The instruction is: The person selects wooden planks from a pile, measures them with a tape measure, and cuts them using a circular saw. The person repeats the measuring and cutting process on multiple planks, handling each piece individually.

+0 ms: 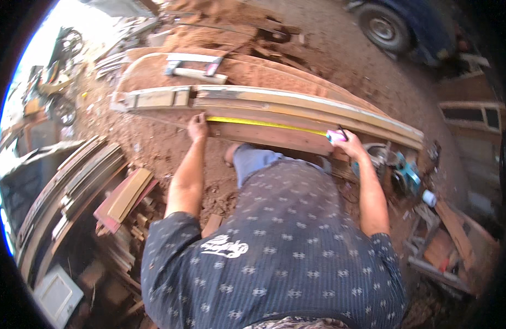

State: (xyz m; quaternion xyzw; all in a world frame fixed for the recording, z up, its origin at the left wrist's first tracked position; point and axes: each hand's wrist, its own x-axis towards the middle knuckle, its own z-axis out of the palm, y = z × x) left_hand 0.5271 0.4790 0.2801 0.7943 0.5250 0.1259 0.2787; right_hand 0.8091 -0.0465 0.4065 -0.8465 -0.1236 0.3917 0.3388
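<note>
A yellow tape measure blade [266,124] is stretched along the near side of long wooden planks [313,107]. My left hand [197,128] is closed at the blade's left end, by the planks' edge. The pink and purple tape measure case [335,135] is in my right hand [350,146], its fingers wrapped round it. Beneath the blade lies a reddish-brown board [269,136]. Short wood blocks [157,98] sit at the left end of the planks, separated from them by a dark gap.
Beyond the planks, a frame-shaped tool [194,67] lies on reddish sawdust. A teal power tool [407,174] is right of my right hand. Stacked boards [72,186] fill the left side, with a motorbike [58,93] behind. A dark blue vehicle [401,27] stands far right.
</note>
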